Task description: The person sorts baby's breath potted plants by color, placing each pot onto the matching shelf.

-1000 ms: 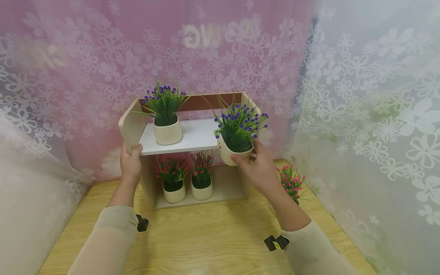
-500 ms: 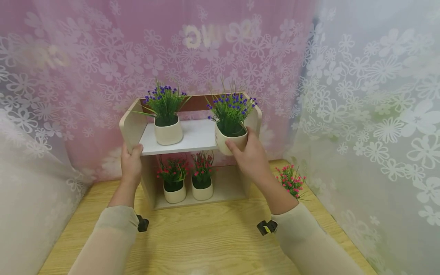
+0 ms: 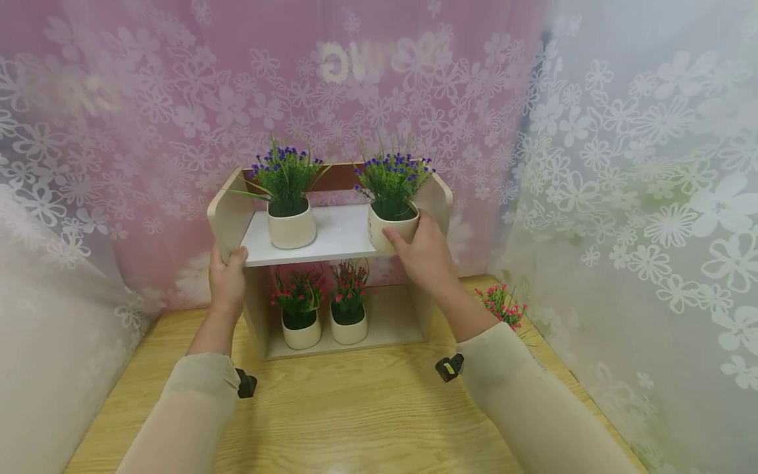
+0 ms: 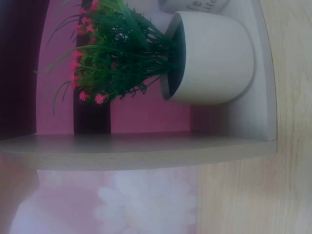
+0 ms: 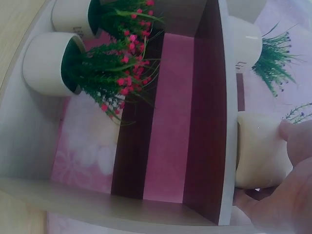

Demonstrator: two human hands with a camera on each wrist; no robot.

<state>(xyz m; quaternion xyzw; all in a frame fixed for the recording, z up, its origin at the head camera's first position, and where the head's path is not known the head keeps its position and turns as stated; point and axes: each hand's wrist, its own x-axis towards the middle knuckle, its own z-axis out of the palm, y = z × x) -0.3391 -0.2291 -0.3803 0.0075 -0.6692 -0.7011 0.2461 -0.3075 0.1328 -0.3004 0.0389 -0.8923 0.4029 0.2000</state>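
Note:
My right hand [image 3: 422, 253] grips a cream pot of purple flowers [image 3: 392, 197] and sets it on the right end of the upper board of a small wooden shelf [image 3: 337, 232]. The right wrist view shows that pot [image 5: 261, 151] against the board edge, with fingers [image 5: 295, 141] round it. My left hand [image 3: 227, 280] holds the shelf's left side panel [image 3: 227, 214]. A second purple-flower pot [image 3: 289, 197] stands on the upper board's left. Two red-flower pots [image 3: 300, 308] [image 3: 349, 303] stand on the lower board; one of them [image 4: 209, 58] fills the left wrist view.
Another red-flower plant [image 3: 502, 306] stands on the wooden table [image 3: 355, 408] to the right of the shelf, partly behind my right forearm. Sheer flowered curtains [image 3: 639, 197] close in the back and both sides.
My right hand has carried the purple-flower pot up and left from in front of the shelf onto the upper board, turning it upright. The left hand has stayed on the side panel.

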